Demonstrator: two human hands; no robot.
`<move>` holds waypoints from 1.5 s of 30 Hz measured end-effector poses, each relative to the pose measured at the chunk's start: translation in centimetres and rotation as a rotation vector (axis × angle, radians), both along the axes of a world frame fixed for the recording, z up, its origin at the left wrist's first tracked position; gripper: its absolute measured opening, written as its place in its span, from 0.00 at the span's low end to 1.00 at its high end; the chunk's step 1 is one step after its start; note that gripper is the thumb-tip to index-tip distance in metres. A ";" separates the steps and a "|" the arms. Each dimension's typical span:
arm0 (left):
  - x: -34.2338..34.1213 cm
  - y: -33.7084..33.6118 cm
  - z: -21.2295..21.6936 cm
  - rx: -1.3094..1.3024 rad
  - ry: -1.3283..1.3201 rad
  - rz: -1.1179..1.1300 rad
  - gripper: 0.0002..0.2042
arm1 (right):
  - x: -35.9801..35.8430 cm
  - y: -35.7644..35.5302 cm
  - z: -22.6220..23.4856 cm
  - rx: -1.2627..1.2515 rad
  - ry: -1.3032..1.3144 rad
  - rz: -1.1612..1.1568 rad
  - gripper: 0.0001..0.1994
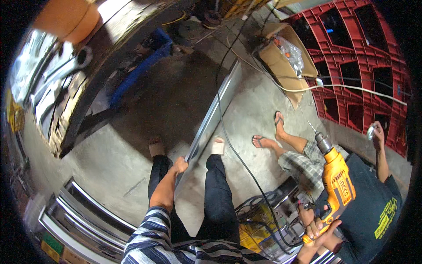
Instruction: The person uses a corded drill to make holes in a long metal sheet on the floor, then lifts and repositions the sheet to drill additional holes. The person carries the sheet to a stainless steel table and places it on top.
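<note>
My left hand point(179, 165) is closed around the near end of a long silver metal bar point(216, 110), which slants away across the floor between my feet. At the right, my right hand point(324, 230) grips the handle of a yellow power drill point(338, 182). The drill stands upright in view, with a thin bit point(312, 127) in its black chuck pointing away from me. A black cable point(239, 158) runs across the bar and down toward the drill side.
A person in a dark shirt point(369, 207) sits at the right, one hand point(378, 134) holding a small silvery round thing. Behind stand red plastic crates point(343, 66) and a cardboard box point(277, 57). Metal profiles point(88, 220) lie at lower left; a cluttered bench point(66, 127) stands upper left.
</note>
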State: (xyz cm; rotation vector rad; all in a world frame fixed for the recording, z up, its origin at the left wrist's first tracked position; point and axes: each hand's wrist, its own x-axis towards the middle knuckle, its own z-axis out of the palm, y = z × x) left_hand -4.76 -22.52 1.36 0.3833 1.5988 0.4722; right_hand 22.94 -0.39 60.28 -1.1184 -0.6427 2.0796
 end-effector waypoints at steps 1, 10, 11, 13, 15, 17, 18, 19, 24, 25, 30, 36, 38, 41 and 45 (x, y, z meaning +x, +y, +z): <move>0.6 -1.4 -0.7 -0.006 0.041 0.019 0.20 | -0.7 0.4 0.4 -0.020 -0.051 0.028 0.42; 9.1 -8.7 -1.8 0.030 -0.015 0.310 0.22 | -3.1 4.8 0.4 -0.038 0.044 0.401 0.43; 10.2 -8.7 -1.9 -0.032 -0.034 0.355 0.21 | -3.0 6.1 0.5 -0.041 0.009 0.447 0.43; 12.5 -9.7 -1.3 -0.006 0.006 0.449 0.21 | -3.2 6.7 1.4 -0.074 -0.019 0.471 0.43; 13.8 -10.7 -0.2 -0.011 -0.032 0.590 0.19 | -3.7 6.4 2.4 -0.105 -0.068 0.454 0.43; 13.6 -12.3 0.9 0.042 -0.087 0.639 0.17 | -3.2 6.0 2.8 -0.117 -0.094 0.431 0.43; 13.7 -13.0 1.4 0.070 -0.113 0.671 0.16 | -3.4 6.0 3.1 -0.122 -0.105 0.428 0.43; 14.0 -13.6 2.0 0.066 -0.123 0.711 0.15 | -4.0 5.5 3.3 -0.164 -0.132 0.345 0.44; 13.1 -13.3 10.1 0.033 -0.267 0.797 0.13 | -4.3 5.4 4.4 -0.183 -0.151 0.355 0.42; 13.7 -13.8 9.7 0.029 -0.273 0.798 0.12 | -4.2 5.4 4.2 -0.183 -0.139 0.365 0.42; 17.2 -17.9 6.5 0.213 -0.350 0.978 0.13 | -4.4 5.9 4.3 -0.187 -0.135 0.437 0.42; 13.7 -18.3 5.9 0.177 -0.532 1.052 0.13 | -4.9 6.8 4.0 -0.132 -0.203 0.427 0.40; 12.7 -18.0 7.2 0.290 -0.522 1.163 0.13 | -5.0 6.4 4.0 -0.141 -0.205 0.411 0.39; 11.1 -17.3 9.5 0.250 -0.513 1.149 0.13 | -5.4 6.5 4.5 -0.167 -0.258 0.371 0.39; 10.9 -16.6 11.7 0.214 -0.482 1.268 0.11 | -5.5 6.5 5.3 -0.229 -0.267 0.357 0.40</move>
